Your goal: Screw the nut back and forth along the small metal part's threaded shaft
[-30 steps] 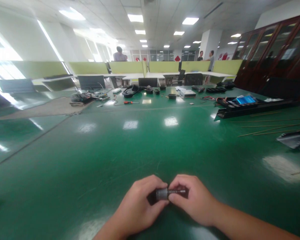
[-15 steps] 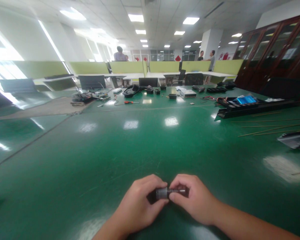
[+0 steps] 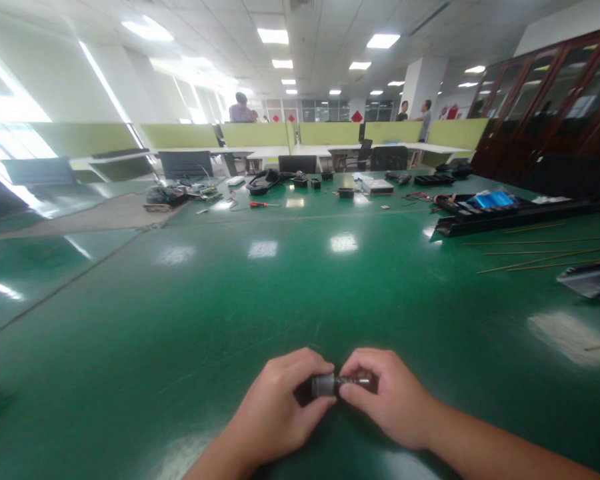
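At the near side of the scene, midway between left and right, a dark grey metallic cylinder (image 3: 323,385) lies sideways with a thin, ridged, silver-tipped shaft (image 3: 356,382) at its right end. The left hand (image 3: 281,405) has thumb and fingers clamped on the cylinder; the right hand (image 3: 396,400) pinches thumb and forefinger together around the shaft, close to the cylinder's end. Whether the two are joined, or touch the table, I cannot tell. For good handling, I judge, the left grip should stay firm, the shaft in line with the cylinder, and any right-hand force light and straight, since a sideways push could bind it.

Around them spreads the glossy green tabletop (image 3: 260,300). Farther right lie thin brass-coloured rods (image 3: 545,253) and a long black channel (image 3: 510,220); far left of centre, an orange-handled screwdriver (image 3: 260,205).
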`<state>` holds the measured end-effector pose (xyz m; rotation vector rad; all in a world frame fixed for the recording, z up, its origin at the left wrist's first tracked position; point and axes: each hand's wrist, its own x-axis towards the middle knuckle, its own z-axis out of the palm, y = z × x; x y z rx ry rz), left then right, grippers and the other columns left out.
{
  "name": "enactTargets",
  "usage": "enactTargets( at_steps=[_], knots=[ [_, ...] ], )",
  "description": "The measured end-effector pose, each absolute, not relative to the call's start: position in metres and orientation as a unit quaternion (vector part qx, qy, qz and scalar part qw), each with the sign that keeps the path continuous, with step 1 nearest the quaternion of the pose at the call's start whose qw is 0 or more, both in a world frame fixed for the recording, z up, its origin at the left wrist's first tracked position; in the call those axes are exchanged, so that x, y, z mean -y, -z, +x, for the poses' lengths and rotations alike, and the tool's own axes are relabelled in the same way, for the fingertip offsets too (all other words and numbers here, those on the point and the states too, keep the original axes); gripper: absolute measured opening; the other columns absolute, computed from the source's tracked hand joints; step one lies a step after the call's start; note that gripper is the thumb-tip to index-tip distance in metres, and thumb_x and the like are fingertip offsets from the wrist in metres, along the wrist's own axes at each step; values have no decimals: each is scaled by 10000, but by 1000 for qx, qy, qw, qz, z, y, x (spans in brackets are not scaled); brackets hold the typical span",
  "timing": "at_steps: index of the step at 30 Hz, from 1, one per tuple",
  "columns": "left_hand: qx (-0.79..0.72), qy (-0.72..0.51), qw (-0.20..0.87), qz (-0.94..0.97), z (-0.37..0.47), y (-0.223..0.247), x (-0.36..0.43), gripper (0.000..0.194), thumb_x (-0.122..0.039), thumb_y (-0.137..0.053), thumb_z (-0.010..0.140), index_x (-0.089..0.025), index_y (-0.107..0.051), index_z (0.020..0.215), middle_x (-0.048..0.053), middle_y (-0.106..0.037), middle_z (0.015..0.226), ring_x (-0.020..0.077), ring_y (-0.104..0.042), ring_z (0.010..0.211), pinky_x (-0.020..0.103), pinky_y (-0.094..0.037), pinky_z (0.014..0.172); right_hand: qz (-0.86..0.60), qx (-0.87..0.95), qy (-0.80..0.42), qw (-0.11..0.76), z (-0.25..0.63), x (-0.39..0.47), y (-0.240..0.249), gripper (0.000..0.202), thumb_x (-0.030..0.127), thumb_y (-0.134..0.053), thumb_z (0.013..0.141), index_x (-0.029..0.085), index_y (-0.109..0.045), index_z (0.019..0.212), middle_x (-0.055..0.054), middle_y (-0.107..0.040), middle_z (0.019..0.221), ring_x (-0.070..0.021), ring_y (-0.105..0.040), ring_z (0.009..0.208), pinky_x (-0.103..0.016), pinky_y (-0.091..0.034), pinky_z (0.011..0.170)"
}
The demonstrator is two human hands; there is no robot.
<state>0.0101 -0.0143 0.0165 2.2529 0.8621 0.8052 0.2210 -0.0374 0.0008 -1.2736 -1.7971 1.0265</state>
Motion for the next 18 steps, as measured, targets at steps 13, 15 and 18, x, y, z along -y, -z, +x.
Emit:
enactTargets(
  at_steps=[13, 15, 18],
  knots=[
    [-320, -302, 281, 853, 9, -17, 14, 205, -151, -662, 819, -196, -672, 1019, 49, -694, 905, 181, -647, 825, 278, -493, 734, -490, 688, -402, 355, 220, 38, -2, 45, 189, -678, 796, 175, -709, 766, -2, -666, 714, -147, -581, 676, -229, -418, 608],
    [-321, -302, 281, 853, 8, -17, 14, 206, -158, -665, 819, -197, -672, 1021, 48, -694, 914, 180, -647, 830, 280, -497, 738, -488, 687, -403, 357, 220, 38, -2, 42, 185, -678, 796, 174, -708, 770, -1, -668, 716, -145, -582, 675, -228, -418, 610],
    [-324, -299, 278, 854, 8, -17, 14, 197, -166, -667, 823, -200, -673, 1017, 40, -693, 903, 175, -647, 821, 277, -498, 731, -490, 685, -406, 356, 220, 39, -1, 36, 181, -676, 794, 174, -707, 777, -1, -669, 723, -144, -582, 674, -229, -417, 611]
  ],
)
